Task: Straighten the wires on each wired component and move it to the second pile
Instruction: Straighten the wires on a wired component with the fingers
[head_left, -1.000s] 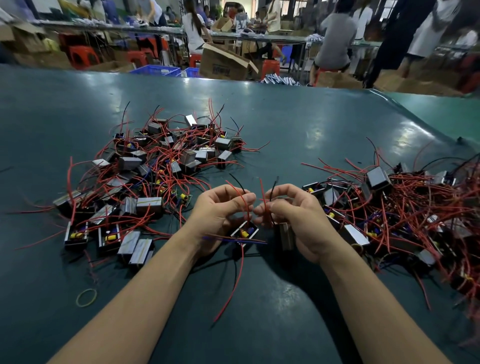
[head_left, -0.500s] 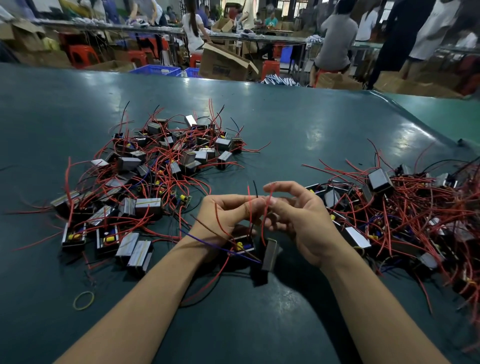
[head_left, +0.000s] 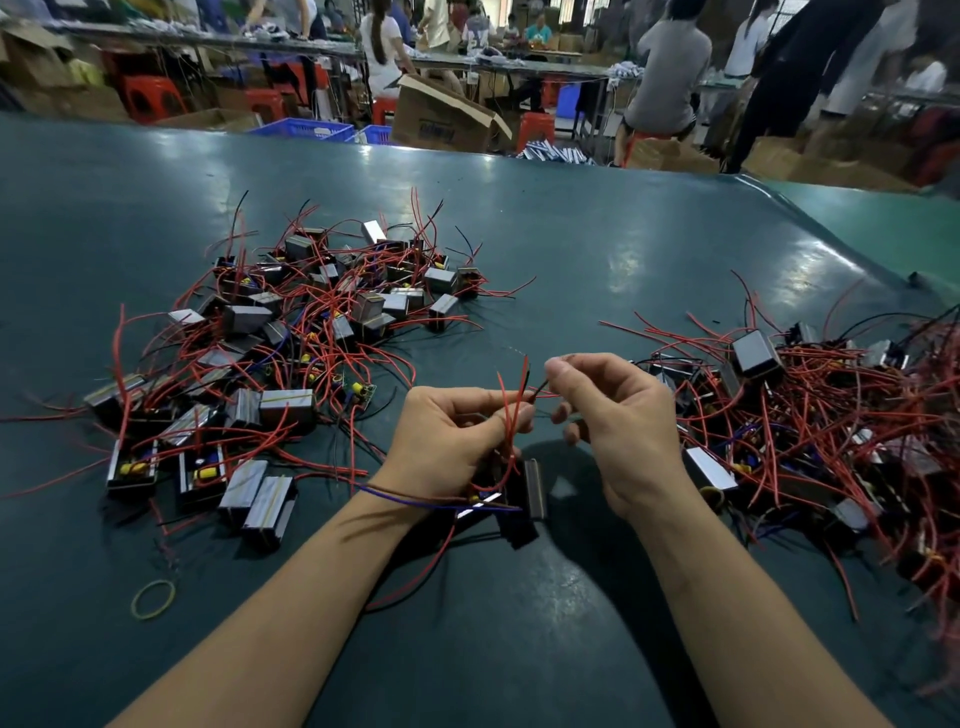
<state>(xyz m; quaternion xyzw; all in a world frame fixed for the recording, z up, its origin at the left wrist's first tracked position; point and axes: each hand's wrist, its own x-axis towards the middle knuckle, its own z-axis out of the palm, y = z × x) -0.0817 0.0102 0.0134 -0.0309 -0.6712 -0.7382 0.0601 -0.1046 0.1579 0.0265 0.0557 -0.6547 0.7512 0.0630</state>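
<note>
The right hand's (head_left: 618, 431) fingers (head_left: 558, 370) pinch a black wire (head_left: 540, 387) while the left hand (head_left: 447, 441) curls round red wires (head_left: 511, 415) rising from a component (head_left: 519, 493) held low between both hands, just above the counter (head_left: 571, 260). One pile (head_left: 291, 338) of components spreads to the left, another pile (head_left: 810, 415) to the right. A rubber band (head_left: 153, 599) lies near the left forearm.

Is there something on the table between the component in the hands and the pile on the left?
Nothing solid. Between the held component and the left pile lies bare table, crossed only by loose red wires trailing from that pile.
</note>
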